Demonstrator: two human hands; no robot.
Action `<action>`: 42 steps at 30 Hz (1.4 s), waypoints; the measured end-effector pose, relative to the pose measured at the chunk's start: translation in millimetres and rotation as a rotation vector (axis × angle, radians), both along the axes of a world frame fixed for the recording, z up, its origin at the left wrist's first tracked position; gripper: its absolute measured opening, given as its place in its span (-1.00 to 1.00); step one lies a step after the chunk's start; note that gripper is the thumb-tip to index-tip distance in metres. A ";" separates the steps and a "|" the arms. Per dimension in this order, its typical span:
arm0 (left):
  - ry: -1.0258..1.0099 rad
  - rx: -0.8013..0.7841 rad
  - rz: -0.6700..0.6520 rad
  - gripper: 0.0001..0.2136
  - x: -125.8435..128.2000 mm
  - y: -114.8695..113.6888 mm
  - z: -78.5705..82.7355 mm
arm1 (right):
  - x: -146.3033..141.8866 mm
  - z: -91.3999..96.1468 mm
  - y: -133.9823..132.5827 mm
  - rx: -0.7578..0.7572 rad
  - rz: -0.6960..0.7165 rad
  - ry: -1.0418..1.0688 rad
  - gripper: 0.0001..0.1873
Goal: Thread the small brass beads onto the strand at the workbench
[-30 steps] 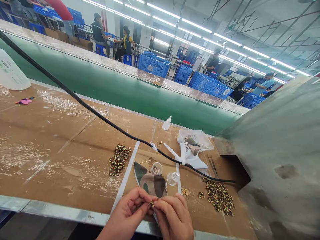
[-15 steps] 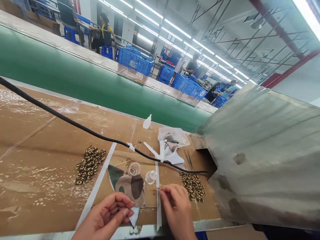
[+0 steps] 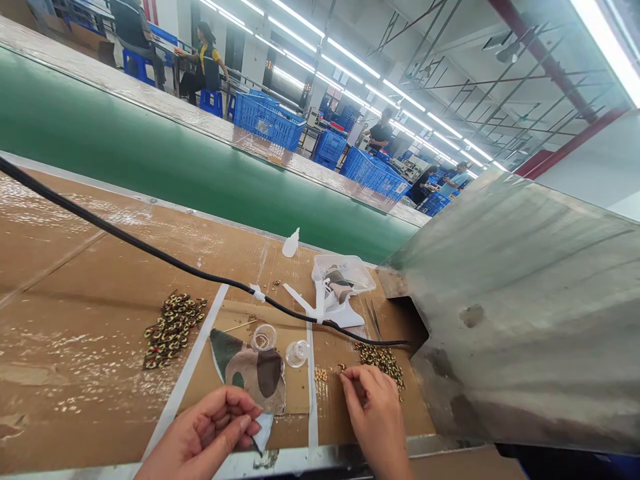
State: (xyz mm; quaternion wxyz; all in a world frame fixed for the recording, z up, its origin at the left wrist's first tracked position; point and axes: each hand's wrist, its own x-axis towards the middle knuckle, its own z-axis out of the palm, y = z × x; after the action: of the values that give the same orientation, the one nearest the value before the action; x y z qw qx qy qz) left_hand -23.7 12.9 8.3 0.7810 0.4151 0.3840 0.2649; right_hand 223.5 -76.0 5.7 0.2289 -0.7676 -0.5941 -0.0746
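My left hand [image 3: 213, 430] is closed in a pinch at the table's front edge. A pale blue-white scrap [image 3: 263, 430] shows right at its fingertips; whether the fingers grip it or something smaller, I cannot make out. Just beyond lies a camouflage cloth [image 3: 267, 373]. My right hand [image 3: 375, 403] has thumb and forefinger brought together beside a small dark-and-gold piece [image 3: 341, 367]; whether they hold it is unclear. Behind that hand spreads a pile of small black-and-gold pieces [image 3: 383, 360]. Several tan beads [image 3: 321, 375] lie to its left.
Two clear cups [image 3: 264, 337] stand by the cloth. At left is another heap of dark-and-gold pieces [image 3: 175, 327]. A black cable [image 3: 200, 272] crosses the table. Tweezers [image 3: 373, 319], a plastic tray [image 3: 367, 273] and a white bottle [image 3: 291, 243] sit behind. A metal housing [image 3: 515, 307] blocks the right.
My right hand has moved right, from over the tan beads to the edge of the right-hand pile, uncovering the beads. My left hand keeps its pinch almost in place. The view shifts slightly.
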 end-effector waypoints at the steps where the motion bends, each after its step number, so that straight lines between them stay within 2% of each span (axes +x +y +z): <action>1: 0.000 0.000 -0.010 -0.74 0.0 0.4 0.1 | -3.2 1.7 0.0 -0.021 0.031 0.018 -0.80; 4: 0.004 0.004 -0.010 -0.76 0.4 0.8 0.2 | -12.3 5.1 1.9 -0.049 0.084 0.041 -0.84; 17: 0.006 0.009 -0.003 -0.77 -1.0 0.0 1.1 | -23.2 3.4 8.0 -0.008 0.120 0.002 -0.89; 26: 0.020 0.037 -0.006 -0.72 0.5 -0.6 3.2 | -20.0 -1.3 11.3 -0.029 0.147 -0.065 -0.79; 30: 0.049 0.074 -0.061 -0.69 2.6 3.2 5.3 | -18.6 1.7 11.0 -0.013 0.164 -0.041 -0.78; 37: 0.122 0.078 -0.143 -0.63 8.3 4.1 6.4 | -47.7 16.2 16.2 -0.085 0.440 0.217 -0.90; 42: 0.132 0.093 -0.148 -0.64 9.8 1.4 5.4 | -71.3 23.8 31.5 -0.054 0.647 0.247 -0.89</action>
State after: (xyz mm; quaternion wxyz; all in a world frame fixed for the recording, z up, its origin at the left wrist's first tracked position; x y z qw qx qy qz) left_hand -13.9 14.4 13.7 0.7515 0.4946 0.3900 0.1961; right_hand 152.2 -44.5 29.5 0.2904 -0.5484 -0.7762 0.1109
